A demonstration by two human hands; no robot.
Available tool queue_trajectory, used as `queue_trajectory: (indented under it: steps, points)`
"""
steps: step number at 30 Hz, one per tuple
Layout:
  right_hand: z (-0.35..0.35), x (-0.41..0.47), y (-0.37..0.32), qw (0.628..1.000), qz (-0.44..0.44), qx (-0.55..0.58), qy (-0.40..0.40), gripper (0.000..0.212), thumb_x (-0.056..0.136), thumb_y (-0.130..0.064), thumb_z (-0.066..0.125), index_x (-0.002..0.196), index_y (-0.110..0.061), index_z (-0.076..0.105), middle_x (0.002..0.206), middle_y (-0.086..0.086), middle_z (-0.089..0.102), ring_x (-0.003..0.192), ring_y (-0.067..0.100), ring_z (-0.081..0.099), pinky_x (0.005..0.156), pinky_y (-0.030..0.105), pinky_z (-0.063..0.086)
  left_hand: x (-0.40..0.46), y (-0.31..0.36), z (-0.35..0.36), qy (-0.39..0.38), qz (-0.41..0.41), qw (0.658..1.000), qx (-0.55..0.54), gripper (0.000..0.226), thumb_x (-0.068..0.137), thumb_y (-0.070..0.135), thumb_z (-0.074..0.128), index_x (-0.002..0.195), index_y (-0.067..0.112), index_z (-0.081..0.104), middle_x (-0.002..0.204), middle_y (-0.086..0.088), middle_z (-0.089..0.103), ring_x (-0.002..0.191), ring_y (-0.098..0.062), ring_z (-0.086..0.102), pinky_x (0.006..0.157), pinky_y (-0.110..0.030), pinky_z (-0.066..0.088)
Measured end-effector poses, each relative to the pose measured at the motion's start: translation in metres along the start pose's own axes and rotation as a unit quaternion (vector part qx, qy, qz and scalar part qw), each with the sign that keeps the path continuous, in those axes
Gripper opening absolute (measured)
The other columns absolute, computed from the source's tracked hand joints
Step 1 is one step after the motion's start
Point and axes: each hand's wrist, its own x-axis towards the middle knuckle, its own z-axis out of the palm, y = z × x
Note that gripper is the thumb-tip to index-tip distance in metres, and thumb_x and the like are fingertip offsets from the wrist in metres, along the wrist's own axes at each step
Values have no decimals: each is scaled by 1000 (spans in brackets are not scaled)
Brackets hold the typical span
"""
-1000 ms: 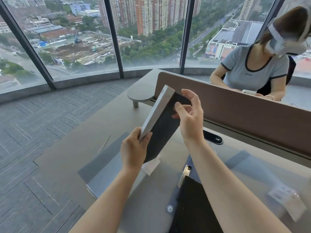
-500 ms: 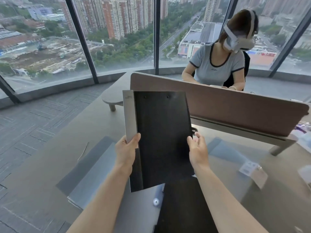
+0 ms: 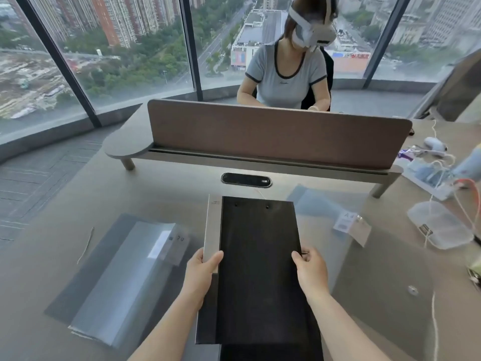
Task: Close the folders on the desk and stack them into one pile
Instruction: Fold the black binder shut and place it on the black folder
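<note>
A closed black folder (image 3: pixel 257 259) with a grey spine lies flat in the middle of the desk, over another black folder (image 3: pixel 270 351) whose near edge shows below it. My left hand (image 3: pixel 201 273) grips the spine side. My right hand (image 3: pixel 309 269) holds the right edge. To the left, a grey folder (image 3: pixel 122 272) lies on the desk with a translucent cover and a white label. A clear translucent folder (image 3: pixel 328 207) with a white tag lies to the right, behind the black one.
A brown divider panel (image 3: pixel 276 131) stands across the desk, with a person seated behind it. A cable port (image 3: pixel 246 180) sits in front of it. Cables, a power strip (image 3: pixel 429 178) and a clear plastic lid (image 3: pixel 440 225) crowd the right side. The desk edge runs along the left.
The black folder was upright and edge-on in both hands, then turned to face me, and has now come down flat onto the other black folder. My view has swung right.
</note>
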Motion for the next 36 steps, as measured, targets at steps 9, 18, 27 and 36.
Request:
queue_trajectory:
  steps: [9,18,27,36]
  points:
    - [-20,-14,67,996,63,-69,12,6,93,-14,55,90,-15,60,90,6,66,83,24,61,64,31,42,-15,-58,18,-25,-24,984,174,17,92,28,63,102,15,66,98,0,73,87,-14,68,64,-24,49]
    - [-25,-20,96,986,110,-121,20,6,90,-14,57,85,-16,59,86,2,67,80,23,63,72,38,48,-21,-80,27,-11,6,952,304,20,90,33,64,104,19,63,102,0,60,85,-11,60,81,-30,53]
    - [-27,-17,97,971,131,-195,30,5,89,-21,55,88,-19,59,83,-3,67,76,21,63,59,30,41,-27,-87,37,26,2,935,355,44,91,40,62,127,17,55,128,-3,50,91,-15,57,88,-33,53]
    - [-28,-7,98,982,134,-131,11,18,91,-24,55,77,-14,57,74,3,61,65,23,56,58,32,41,-27,-89,41,30,-11,957,289,24,87,30,67,107,19,59,111,0,59,82,-11,55,80,-29,51]
